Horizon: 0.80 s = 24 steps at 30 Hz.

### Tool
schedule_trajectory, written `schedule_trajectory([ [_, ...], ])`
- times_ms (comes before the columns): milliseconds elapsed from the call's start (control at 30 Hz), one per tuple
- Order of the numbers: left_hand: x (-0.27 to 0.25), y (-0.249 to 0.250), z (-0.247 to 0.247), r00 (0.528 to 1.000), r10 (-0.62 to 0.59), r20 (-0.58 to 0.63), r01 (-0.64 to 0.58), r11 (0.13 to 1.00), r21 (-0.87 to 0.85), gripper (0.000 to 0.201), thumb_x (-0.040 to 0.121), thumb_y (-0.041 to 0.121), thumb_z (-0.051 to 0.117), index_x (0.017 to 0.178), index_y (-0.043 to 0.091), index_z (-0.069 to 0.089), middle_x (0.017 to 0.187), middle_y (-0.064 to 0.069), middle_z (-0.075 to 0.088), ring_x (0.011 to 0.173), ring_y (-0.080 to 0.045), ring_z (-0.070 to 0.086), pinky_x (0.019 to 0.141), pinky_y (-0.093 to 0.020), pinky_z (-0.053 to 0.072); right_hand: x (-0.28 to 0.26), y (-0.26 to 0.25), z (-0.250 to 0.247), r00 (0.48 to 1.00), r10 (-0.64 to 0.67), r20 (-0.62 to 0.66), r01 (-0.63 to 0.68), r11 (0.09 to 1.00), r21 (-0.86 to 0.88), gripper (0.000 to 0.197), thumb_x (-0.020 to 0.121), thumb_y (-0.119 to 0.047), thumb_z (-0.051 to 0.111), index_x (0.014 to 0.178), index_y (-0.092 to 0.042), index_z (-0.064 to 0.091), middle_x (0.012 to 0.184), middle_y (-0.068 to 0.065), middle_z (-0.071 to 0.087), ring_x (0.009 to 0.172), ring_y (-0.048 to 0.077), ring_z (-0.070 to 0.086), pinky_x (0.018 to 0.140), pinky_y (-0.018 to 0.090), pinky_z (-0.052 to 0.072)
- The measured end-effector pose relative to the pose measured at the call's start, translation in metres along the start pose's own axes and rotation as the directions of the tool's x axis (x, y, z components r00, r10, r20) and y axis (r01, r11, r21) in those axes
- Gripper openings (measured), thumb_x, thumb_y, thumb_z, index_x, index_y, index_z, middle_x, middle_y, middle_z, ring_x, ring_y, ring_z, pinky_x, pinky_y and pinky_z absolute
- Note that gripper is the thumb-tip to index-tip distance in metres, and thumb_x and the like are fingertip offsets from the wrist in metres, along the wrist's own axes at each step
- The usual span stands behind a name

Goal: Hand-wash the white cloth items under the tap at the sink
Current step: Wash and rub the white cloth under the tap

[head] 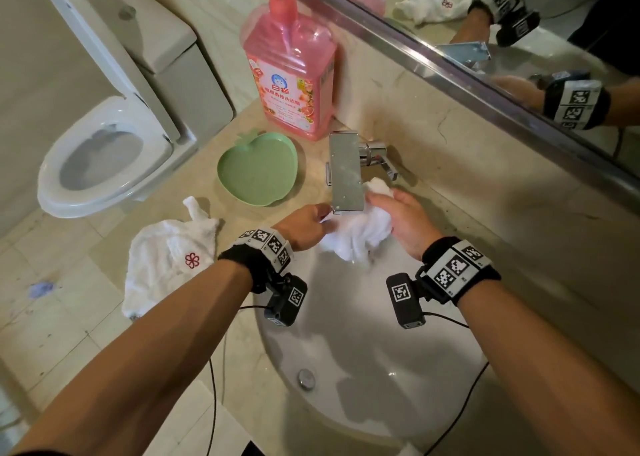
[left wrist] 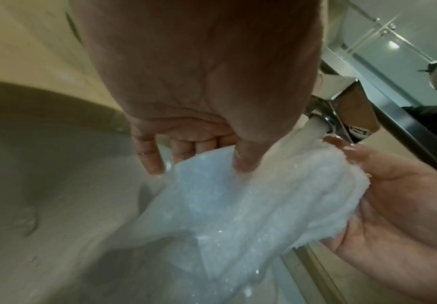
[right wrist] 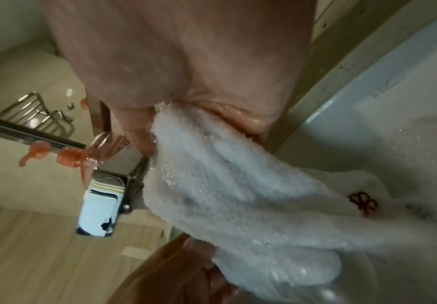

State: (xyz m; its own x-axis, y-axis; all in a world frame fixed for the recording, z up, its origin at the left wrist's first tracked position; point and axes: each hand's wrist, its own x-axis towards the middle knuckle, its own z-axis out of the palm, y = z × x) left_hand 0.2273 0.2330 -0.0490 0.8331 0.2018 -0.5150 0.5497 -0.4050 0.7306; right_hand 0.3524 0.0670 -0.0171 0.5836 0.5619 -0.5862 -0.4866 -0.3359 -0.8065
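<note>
I hold a wet white cloth (head: 360, 233) under the chrome tap (head: 346, 175) at the back of the sink (head: 433, 369). My left hand (head: 313, 221) pinches its left edge, thumb on top (left wrist: 246, 162). The right hand (head: 391, 209) grips the bunched right end, and the left wrist view shows its palm (left wrist: 394, 205) under the cloth (left wrist: 238, 205). Water (left wrist: 313, 125) runs from the spout onto the fabric. In the right wrist view the soaked cloth (right wrist: 238, 195) hangs from my right hand (right wrist: 212, 123). A second white cloth (head: 166, 265) with a red flower emblem lies crumpled on the counter at the left.
A pink detergent pump bottle (head: 291, 81) stands behind a green apple-shaped dish (head: 258, 171), left of the tap. The sink drain (head: 306, 377) is near the front of the bowl. A toilet (head: 104, 157) stands at the far left. A mirror (head: 519, 39) runs along the wall behind.
</note>
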Motion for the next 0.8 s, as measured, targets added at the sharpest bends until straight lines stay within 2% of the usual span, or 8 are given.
schedule_trajectory([
  [133, -0.009, -0.009, -0.007, 0.980, 0.049, -0.193, -0.083, 0.981, -0.173, 0.017, 0.099, 0.030, 0.051, 0.087, 0.023, 0.060, 0.081, 0.010, 0.062, 0.083, -0.020, 0.062, 0.075, -0.031, 0.046, 0.000, -0.005, 0.004, 1.000, 0.018, -0.024, -0.017, 0.998, 0.057, 0.038, 0.090, -0.023, 0.071, 0.124, -0.009, 0.064, 0.113, 0.013, 0.073, 0.102, 0.029, 0.068, 0.096, 0.046, 0.048],
  [267, -0.022, -0.005, -0.022, 0.954, 0.049, -0.297, -0.152, 0.931, -0.333, 0.015, 0.094, 0.038, 0.060, 0.085, 0.028, 0.066, 0.077, 0.008, 0.070, 0.068, -0.013, 0.066, 0.063, -0.034, 0.054, -0.001, -0.001, 0.009, 0.999, 0.029, -0.043, -0.032, 0.998, -0.049, 0.029, 0.090, -0.019, 0.068, 0.119, -0.012, 0.066, 0.118, 0.018, 0.068, 0.113, 0.035, 0.062, 0.107, 0.053, 0.043],
  [333, -0.029, -0.002, -0.030, 0.949, 0.073, -0.307, -0.169, 0.939, -0.300, 0.014, 0.089, 0.044, 0.059, 0.082, 0.035, 0.066, 0.076, 0.013, 0.069, 0.070, -0.010, 0.066, 0.066, -0.033, 0.055, -0.001, 0.003, 0.012, 1.000, -0.023, -0.012, 0.020, 0.983, -0.180, 0.016, 0.090, -0.015, 0.067, 0.107, -0.016, 0.069, 0.113, 0.014, 0.072, 0.110, 0.034, 0.064, 0.101, 0.046, 0.051],
  [400, -0.034, 0.001, -0.036, 0.942, 0.090, -0.322, -0.192, 0.935, -0.299, 0.013, 0.088, 0.044, 0.059, 0.078, 0.040, 0.067, 0.074, 0.017, 0.067, 0.071, -0.007, 0.063, 0.070, -0.033, 0.054, 0.000, 0.007, 0.015, 0.996, -0.085, 0.011, 0.084, 0.954, -0.286, 0.027, 0.086, -0.009, 0.072, 0.109, -0.023, 0.067, 0.101, -0.005, 0.076, 0.099, 0.018, 0.068, 0.083, 0.028, 0.055],
  [467, -0.038, 0.005, -0.042, 0.943, 0.098, -0.317, -0.197, 0.934, -0.298, 0.013, 0.088, 0.040, 0.060, 0.077, 0.039, 0.067, 0.076, 0.015, 0.065, 0.075, -0.010, 0.061, 0.076, -0.037, 0.053, 0.002, 0.010, 0.020, 0.994, -0.095, 0.053, 0.108, 0.927, -0.360, 0.041, 0.082, -0.007, 0.075, 0.115, -0.027, 0.064, 0.103, -0.011, 0.073, 0.099, 0.010, 0.068, 0.083, 0.028, 0.053],
  [600, -0.042, 0.011, -0.045, 0.978, 0.111, -0.176, -0.146, 0.968, -0.204, 0.011, 0.094, 0.030, 0.057, 0.094, 0.026, 0.068, 0.098, 0.001, 0.069, 0.097, -0.020, 0.063, 0.093, -0.041, 0.050, 0.005, 0.012, 0.031, 0.988, -0.124, 0.097, 0.156, 0.835, -0.528, 0.043, 0.077, -0.005, 0.075, 0.111, -0.029, 0.066, 0.101, -0.007, 0.072, 0.097, 0.013, 0.068, 0.085, 0.032, 0.056],
  [667, -0.040, 0.014, -0.041, 0.991, 0.100, -0.090, -0.110, 0.987, -0.118, 0.013, 0.097, 0.022, 0.054, 0.100, 0.024, 0.066, 0.108, 0.002, 0.066, 0.107, -0.020, 0.060, 0.101, -0.038, 0.045, 0.005, 0.013, 0.036, 0.984, -0.119, 0.130, 0.171, 0.825, -0.539, 0.038, 0.078, -0.003, 0.074, 0.107, -0.026, 0.066, 0.096, -0.003, 0.073, 0.092, 0.015, 0.069, 0.082, 0.030, 0.055],
  [800, -0.032, 0.020, -0.030, 0.992, 0.112, -0.053, -0.111, 0.994, 0.015, 0.012, 0.094, 0.020, 0.058, 0.095, 0.033, 0.060, 0.103, 0.007, 0.061, 0.104, -0.014, 0.057, 0.095, -0.029, 0.041, 0.008, 0.014, 0.042, 0.982, -0.068, 0.179, 0.162, 0.790, -0.592, 0.010, 0.083, -0.014, 0.076, 0.086, -0.023, 0.072, 0.077, -0.007, 0.073, 0.084, 0.020, 0.067, 0.068, 0.017, 0.051],
])
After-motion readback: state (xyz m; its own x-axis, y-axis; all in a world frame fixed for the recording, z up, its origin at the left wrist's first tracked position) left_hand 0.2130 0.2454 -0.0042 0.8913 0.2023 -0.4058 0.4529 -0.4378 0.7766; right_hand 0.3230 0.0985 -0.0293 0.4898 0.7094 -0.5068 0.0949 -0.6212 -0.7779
